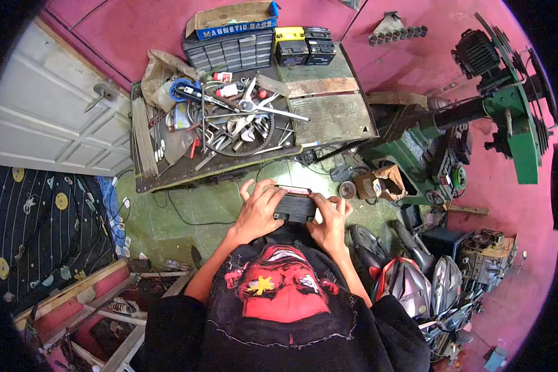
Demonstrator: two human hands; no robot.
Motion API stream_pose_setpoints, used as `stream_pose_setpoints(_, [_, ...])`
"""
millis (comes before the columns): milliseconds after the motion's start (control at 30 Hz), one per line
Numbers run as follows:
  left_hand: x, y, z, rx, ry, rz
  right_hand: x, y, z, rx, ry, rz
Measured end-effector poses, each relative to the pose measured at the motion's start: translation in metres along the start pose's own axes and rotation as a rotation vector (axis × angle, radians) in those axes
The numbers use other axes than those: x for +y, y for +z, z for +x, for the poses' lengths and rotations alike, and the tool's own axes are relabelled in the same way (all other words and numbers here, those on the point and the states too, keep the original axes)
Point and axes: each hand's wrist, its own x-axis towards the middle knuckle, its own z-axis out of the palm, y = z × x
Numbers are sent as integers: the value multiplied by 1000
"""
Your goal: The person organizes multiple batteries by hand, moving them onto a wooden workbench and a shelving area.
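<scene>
A dark, box-shaped object (296,207) with a pale and red strip along its far edge is held between my two hands, in front of my chest. My left hand (258,209) grips its left side, with the thumb near the close corner and some fingers raised. Around its right side is my right hand (330,217), its fingers bent along the far corner. The object hangs above the green floor, close to the near edge of the workbench.
Ahead, a workbench (217,175) bears tools, a drawer cabinet (229,53) and black batteries (292,53). To the right are a green drill machine (516,124), a cardboard box (387,184) and motorcycle parts (409,288). A wooden frame (127,347) lies at lower left. Cables cross the floor.
</scene>
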Motion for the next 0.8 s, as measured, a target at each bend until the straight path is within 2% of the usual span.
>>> stream_pose_setpoints(233, [-16, 10, 79, 25, 9, -8, 38, -19, 71, -16, 28, 18])
stream_pose_setpoints(567, [-34, 23, 230, 73, -132, 87, 135, -55, 234, -133, -168, 34])
stream_pose_setpoints(800, [-66, 35, 308, 128, -214, 189, 181, -39, 326, -129, -210, 39])
